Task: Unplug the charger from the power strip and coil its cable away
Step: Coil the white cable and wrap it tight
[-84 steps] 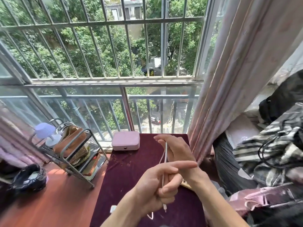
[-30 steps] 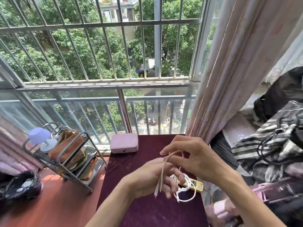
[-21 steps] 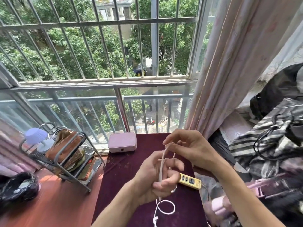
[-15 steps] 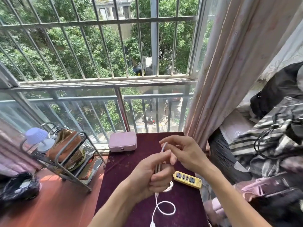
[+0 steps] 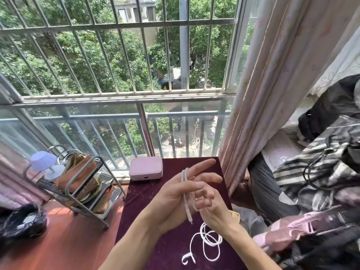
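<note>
The left hand (image 5: 173, 197) is spread nearly flat, palm up, its two longest fingers straight and aimed at the window. The white charger cable (image 5: 186, 203) hooks over them, and the thumb seems to pin it against the palm. That stretch runs lengthwise down the hand, fingers to wrist, with its plug end hanging toward the person. The rest lies in loose loops on the maroon-covered table (image 5: 140, 207), near its front edge. Just right, touching the left, the right hand (image 5: 214, 209) has its fingers curled round a strand. A sliver of the yellow power strip (image 5: 235, 215) shows beside its wrist.
</note>
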